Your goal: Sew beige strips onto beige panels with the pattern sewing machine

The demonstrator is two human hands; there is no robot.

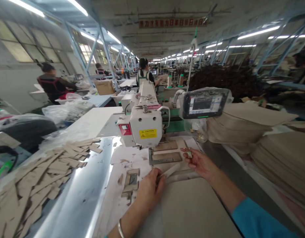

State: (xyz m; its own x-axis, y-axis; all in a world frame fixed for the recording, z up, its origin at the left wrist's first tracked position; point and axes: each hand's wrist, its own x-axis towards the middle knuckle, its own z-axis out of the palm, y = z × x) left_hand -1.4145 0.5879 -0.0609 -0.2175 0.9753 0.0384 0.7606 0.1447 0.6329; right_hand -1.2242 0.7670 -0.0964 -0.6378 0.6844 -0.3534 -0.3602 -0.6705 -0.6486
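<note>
My left hand (150,190) is closed in a pinch on the near end of a narrow beige fabric strip (172,170), which points up and to the right. Between the thumb and fingers of my right hand (198,162) is a small shiny metal piece (188,152), reddish at its left end; its exact kind is too small to tell. Just ahead of both hands lies the metal clamp frame (164,161) of a white sewing machine (146,125). A large beige fabric panel (192,205) lies flat below my hands, partly covered by my forearms.
Many cut beige strips (50,168) lie piled on the shiny metal tabletop (75,198) at left. A control screen (204,104) stands right of the machine head. Stacks of beige panels (241,125) rise at right. Another person (144,74) sits ahead, beyond the machine.
</note>
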